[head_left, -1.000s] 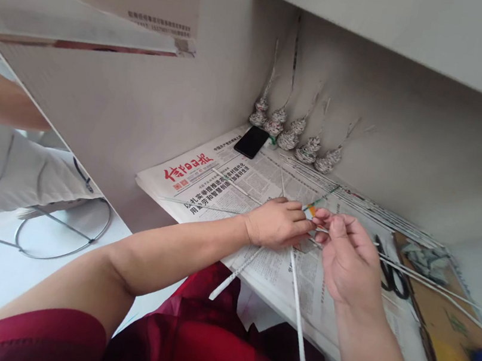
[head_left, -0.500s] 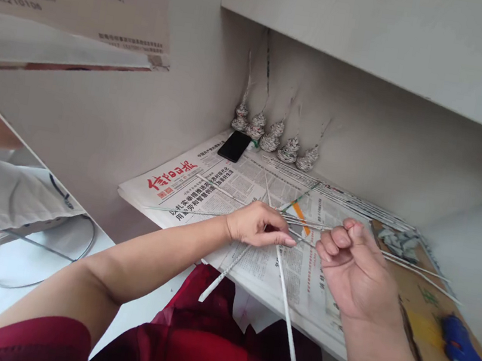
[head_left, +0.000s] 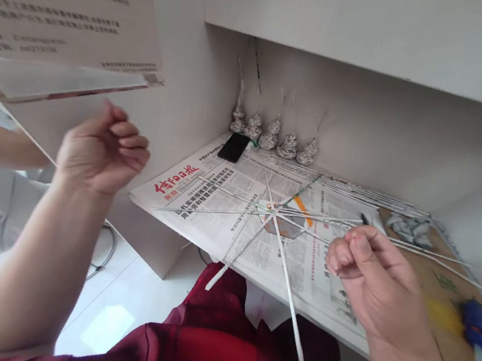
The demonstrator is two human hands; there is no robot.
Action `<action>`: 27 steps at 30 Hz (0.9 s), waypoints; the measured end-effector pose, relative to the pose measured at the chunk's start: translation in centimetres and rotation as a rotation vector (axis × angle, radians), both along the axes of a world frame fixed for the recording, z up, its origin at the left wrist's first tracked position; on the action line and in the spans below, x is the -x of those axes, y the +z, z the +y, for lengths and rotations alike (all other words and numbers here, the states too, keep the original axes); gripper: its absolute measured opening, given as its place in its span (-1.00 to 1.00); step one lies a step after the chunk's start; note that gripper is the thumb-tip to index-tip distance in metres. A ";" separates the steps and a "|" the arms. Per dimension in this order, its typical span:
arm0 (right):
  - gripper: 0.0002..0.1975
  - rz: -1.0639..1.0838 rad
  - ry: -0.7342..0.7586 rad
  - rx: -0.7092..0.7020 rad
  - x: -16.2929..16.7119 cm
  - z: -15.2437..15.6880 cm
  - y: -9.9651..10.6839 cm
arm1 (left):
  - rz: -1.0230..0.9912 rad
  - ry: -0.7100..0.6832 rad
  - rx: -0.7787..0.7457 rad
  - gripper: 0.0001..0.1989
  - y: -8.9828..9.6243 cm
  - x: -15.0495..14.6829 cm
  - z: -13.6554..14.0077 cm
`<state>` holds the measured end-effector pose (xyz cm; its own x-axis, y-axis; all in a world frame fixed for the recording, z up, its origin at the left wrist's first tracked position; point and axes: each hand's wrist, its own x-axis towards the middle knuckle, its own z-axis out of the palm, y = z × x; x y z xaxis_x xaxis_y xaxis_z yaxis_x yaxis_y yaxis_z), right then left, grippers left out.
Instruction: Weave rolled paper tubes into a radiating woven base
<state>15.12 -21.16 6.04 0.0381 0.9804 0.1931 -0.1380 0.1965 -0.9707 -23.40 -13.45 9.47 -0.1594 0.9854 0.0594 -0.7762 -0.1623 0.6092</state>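
Your left hand (head_left: 103, 151) is raised at the left, well apart from the work, its grip drawn together: the fingers curl inward and the thumb lies close to the index finger. I cannot tell whether something thin is pinched there. Your right hand (head_left: 373, 279) is just beside the thin white rolled-paper sticks (head_left: 273, 211), its grip together too, thumb against bent fingers. One stick runs up to those fingers, but whether you pinch it is hidden.

The sticks cross like a star over a grey, angular flat piece (head_left: 288, 229), on a printed newspaper sheet (head_left: 300, 268) covering the white table (head_left: 332, 322). An orange strip (head_left: 304, 211) lies beside the crossing. Behind stand five gourd-shaped woven paper pieces (head_left: 270, 135), near a black rectangular phone (head_left: 234, 147).
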 end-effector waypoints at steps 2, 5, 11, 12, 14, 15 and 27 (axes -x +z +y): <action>-0.90 -0.022 0.026 -0.014 0.0 -0.2 0.0 | -0.005 0.031 -0.022 -0.70 -0.4 1.2 -1.1; -0.88 -0.051 0.077 -0.023 0.6 -0.5 0.0 | 0.105 0.027 -0.029 -0.65 -1.8 -0.8 -2.8; -0.85 -0.242 0.312 0.022 3.6 -2.6 -0.2 | 0.752 -0.475 -0.132 -0.73 -5.4 -11.4 -6.7; -0.85 -0.274 0.334 0.023 4.0 -3.1 -0.2 | 0.770 -0.598 -0.172 -0.63 -5.8 -12.8 -7.2; -0.84 -0.328 0.367 0.013 4.4 -4.1 -0.2 | 0.766 -0.777 -0.204 -0.47 -6.3 -14.8 -7.9; -0.84 -0.354 0.375 -0.003 4.6 -4.5 -0.2 | 0.758 -0.846 -0.199 -0.49 -6.5 -15.4 -8.1; -0.84 -0.544 0.140 -0.159 2.3 -0.7 -2.0 | 1.107 -0.674 -0.062 -0.77 -5.6 -8.1 -8.5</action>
